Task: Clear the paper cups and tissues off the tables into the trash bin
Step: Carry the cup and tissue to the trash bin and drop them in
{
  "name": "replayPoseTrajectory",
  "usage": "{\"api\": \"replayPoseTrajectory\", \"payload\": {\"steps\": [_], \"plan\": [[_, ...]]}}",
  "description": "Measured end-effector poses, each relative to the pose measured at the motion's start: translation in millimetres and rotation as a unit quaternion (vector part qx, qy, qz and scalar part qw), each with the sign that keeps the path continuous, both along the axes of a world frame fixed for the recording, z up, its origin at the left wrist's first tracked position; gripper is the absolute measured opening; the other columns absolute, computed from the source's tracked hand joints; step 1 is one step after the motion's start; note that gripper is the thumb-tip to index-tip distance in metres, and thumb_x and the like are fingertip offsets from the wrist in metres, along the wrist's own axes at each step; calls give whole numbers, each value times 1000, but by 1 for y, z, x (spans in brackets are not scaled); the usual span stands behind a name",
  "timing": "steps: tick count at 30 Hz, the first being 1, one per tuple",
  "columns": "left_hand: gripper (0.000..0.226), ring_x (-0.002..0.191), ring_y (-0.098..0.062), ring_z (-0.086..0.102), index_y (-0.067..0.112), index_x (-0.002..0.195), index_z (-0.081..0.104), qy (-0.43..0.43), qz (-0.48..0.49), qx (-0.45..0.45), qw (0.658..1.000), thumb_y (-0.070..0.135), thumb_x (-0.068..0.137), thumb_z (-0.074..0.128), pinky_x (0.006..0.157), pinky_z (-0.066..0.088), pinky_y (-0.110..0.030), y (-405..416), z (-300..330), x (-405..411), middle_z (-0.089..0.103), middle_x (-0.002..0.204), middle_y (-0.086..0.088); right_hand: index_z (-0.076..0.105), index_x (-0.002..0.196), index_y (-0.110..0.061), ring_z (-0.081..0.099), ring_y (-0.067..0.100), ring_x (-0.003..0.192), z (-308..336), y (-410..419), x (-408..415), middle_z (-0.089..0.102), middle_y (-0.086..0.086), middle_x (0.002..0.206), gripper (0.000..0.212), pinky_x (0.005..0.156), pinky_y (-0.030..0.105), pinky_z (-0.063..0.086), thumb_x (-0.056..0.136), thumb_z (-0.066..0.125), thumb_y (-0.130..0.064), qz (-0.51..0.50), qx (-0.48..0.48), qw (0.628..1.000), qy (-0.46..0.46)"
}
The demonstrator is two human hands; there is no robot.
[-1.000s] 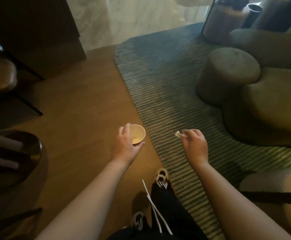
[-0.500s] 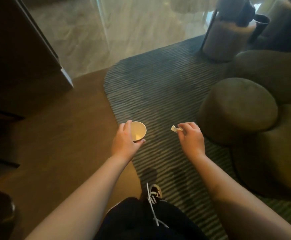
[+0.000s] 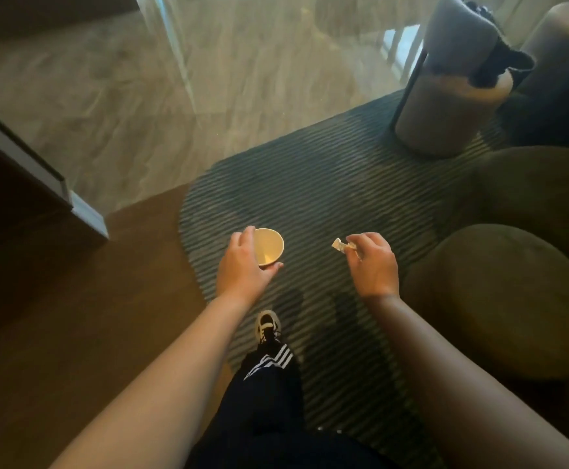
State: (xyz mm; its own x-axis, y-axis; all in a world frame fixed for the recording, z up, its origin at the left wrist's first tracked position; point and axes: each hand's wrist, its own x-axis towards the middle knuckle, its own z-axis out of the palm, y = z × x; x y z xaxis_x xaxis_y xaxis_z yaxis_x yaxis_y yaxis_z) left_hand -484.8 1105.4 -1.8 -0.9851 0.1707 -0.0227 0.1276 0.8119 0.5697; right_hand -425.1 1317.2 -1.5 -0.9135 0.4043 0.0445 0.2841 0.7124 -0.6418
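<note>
L hand [image 3: 242, 269] gripped a paper cup [image 3: 269, 247] from the side, fingers over the far rim, thumb under the near edge. Cup was tilted w/ its mouth toward the camera; inside looked pale yellow, w/ a small bright patch near the bottom, prob. a bit of liquid or a light glint, hard to say. R hand [image 3: 372, 265] pinched a small crumpled scrap [image 3: 340, 246] betw. thumb and fingertips, the rest of the fingers curled in; scrap stuck out to the left of the hand, possibly a tissue or wrapper, too small to tell.

Using the rug [image 3: 327, 184] as landmark: both hands were held in the air above its near-left part, cup over the rug's left edge, scrap further in over the stripes, the two well apart. Left of the rug lay brown floor [image 3: 73, 316]; beyond its far edge, pale marbled flooring behind a glass panel [image 3: 181, 62]. On the rug's far-right corner stood a round pedestal [image 3: 445, 110] w/ a dark bin-like container [image 3: 506, 67] just beside it, blurred. Along the rug's right side sat rounded olive seats [image 3: 499, 299]. At the rug's near edge, below the hands, one shoe [image 3: 267, 324] and a dark striped trouser leg [image 3: 269, 384] showed.
</note>
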Motion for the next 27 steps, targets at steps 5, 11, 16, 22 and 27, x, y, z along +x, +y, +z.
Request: {"api": "replayPoseTrajectory", "payload": {"steps": [5,11,16,22,27], "plan": [[80,111,-29,52,14,136,37,-16,-30,-13,999,41,73,77,89,48,-43,23,25,-165,44,131,-7,66,110,-7,56,20,104,14,26,-161,62,7,110,23,90,28,46,90,57,-15,-26,-3,1000,-6],[81,110,-31,54,12,136,39,-11,-40,-7,999,40,71,79,86,47,-41,76,37,-323,45,131,-9,67,106,-10,57,20,100,22,74,-304,61,6,107,20,88,30,48,89,60,-17,-74,-16,997,-4],[83,107,-33,55,13,136,39,-9,-61,-1,998,41,70,80,85,47,-43,155,16,-456,46,131,-9,67,107,-9,56,21,103,1,138,-427,62,7,109,21,91,37,48,90,59,-18,-92,-16,995,-17],[86,109,-32,54,13,138,36,-4,-104,-11,995,41,70,79,88,47,-43,277,4,-633,46,132,-9,67,108,-7,56,22,102,-22,248,-598,62,8,109,22,92,33,47,90,59,-18,-90,-7,996,-14],[87,107,-35,56,13,140,36,-11,-105,-10,994,41,69,80,86,47,-41,370,20,-768,46,132,-8,66,108,-12,55,15,100,-15,339,-722,61,2,107,22,86,21,40,91,58,-21,-86,-6,996,-22]]}}
